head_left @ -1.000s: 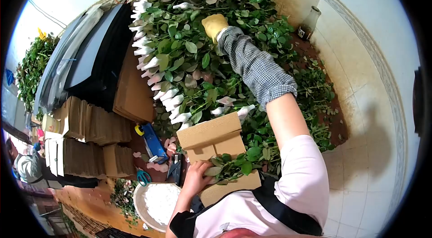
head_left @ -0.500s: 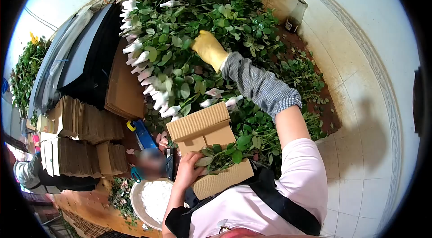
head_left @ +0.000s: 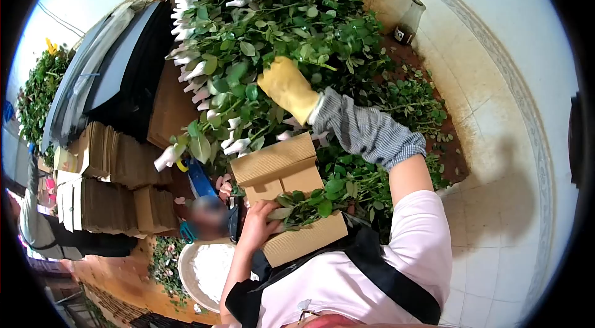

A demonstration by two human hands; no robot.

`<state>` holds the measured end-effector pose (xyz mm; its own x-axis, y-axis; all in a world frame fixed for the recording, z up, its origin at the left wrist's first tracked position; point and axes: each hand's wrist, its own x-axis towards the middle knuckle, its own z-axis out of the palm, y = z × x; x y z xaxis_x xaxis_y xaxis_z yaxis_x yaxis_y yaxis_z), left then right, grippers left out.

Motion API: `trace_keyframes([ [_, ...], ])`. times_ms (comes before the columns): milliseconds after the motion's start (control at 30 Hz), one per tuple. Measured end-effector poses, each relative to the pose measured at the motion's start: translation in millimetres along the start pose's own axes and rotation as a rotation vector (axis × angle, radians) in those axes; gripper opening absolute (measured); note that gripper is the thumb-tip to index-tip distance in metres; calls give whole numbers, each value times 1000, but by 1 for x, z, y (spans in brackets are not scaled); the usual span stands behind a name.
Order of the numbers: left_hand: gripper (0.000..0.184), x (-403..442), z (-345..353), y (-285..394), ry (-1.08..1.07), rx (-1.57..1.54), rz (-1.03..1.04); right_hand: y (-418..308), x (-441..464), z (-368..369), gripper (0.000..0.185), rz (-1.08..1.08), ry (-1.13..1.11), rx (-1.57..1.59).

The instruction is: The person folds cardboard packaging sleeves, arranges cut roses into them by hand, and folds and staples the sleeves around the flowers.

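My right hand, in a yellow glove, is closed in a fist around a leafy flower stem, held over the near part of the big heap of stems. The stem's white-covered head points left, above a blue tool. My bare left hand rests at the left edge of the folded corrugated cardboard just before me, fingers partly bent and touching a leafy bunch that lies across it; I cannot tell whether they grip it. To the near left is a round basin with white pieces in it. Stacks of cardboard stand farther left, and a glass vessel stands by the wall, far right.
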<state>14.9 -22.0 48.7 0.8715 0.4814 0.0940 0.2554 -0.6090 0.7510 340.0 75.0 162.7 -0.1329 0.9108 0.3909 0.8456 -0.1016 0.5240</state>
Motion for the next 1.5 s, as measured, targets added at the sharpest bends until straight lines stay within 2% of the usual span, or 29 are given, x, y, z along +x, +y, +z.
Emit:
trace_keyframes([
  [67,41,0,1,-2,6,-1,5,-9,-26,-4,19,22,-90,-23],
  [133,41,0,1,-1,8,-4,6,-2,-44,-23,17,27,-73,-6],
  [167,41,0,1,-3,5,-21,20,2,-48,-31,16,70,-200,80],
  [267,40,1,2,-5,19,-1,48,14,-64,-13,15,174,-258,1],
  [333,40,0,2,-5,-4,2,9,34,-76,19,12,112,-47,-59],
  [400,40,0,2,-5,-9,0,-2,49,-84,33,16,185,-8,-95],
  [433,40,0,2,-7,-19,-6,-4,53,-84,31,21,322,-91,63],
  [533,39,-1,2,-4,5,-6,0,58,-107,32,27,390,-19,320],
  [567,39,-1,2,-3,1,-10,-6,57,-118,21,29,442,88,391],
  [600,39,-1,0,-2,-4,-28,-18,58,-124,10,38,447,122,218],
  [667,39,-2,2,-6,8,-16,-2,63,-128,-52,52,517,122,149],
  [700,40,-2,2,-8,8,-44,7,67,-146,-46,54,474,219,135],
  [733,40,-3,3,-9,8,-31,-8,75,-163,-47,58,413,173,270],
  [767,40,-3,3,-8,22,-44,-14,77,-188,-44,56,340,95,422],
  [800,41,-4,1,-6,24,-53,-14,73,-196,-57,46,335,-24,813],
  [833,42,-3,-1,-3,21,-69,-41,52,-203,-84,41,377,-33,742],
  [867,43,-3,-1,-1,19,-64,-45,51,-228,-72,50,205,-198,599],
  [933,43,-11,8,-7,-47,-224,-313,20,-263,-70,29,163,-492,463],
  [967,42,-11,8,-4,49,-82,-150,1,-282,-58,21,163,-524,412],
  [1000,40,-5,2,-3,35,83,-3,-17,-299,-46,13,163,-557,364],
  [1067,40,-2,-8,4,-49,214,122,-44,-312,-35,12,199,-813,306],
  [1133,39,6,-19,17,-182,418,181,-47,-311,-49,9,291,-447,302],
  [1200,38,14,-24,34,-42,545,297,-50,-336,-19,8,383,-175,628],
  [1267,35,20,-26,42,-30,565,275,-40,-350,-6,21,549,-405,1002],
  [1300,37,18,-19,29,-92,472,185,-23,-350,-14,36,556,-502,1125],
  [1333,39,14,-14,16,-152,382,89,2,-345,-18,43,548,-603,1440],
  [1400,46,9,-14,17,-119,398,114,44,-304,-62,48,631,-900,1579],
  [1467,53,4,-12,18,-77,409,119,50,-279,-51,49,491,-549,1310],
  [1500,60,2,-7,14,-6,270,44,47,-261,-39,49,399,-223,1160],
])
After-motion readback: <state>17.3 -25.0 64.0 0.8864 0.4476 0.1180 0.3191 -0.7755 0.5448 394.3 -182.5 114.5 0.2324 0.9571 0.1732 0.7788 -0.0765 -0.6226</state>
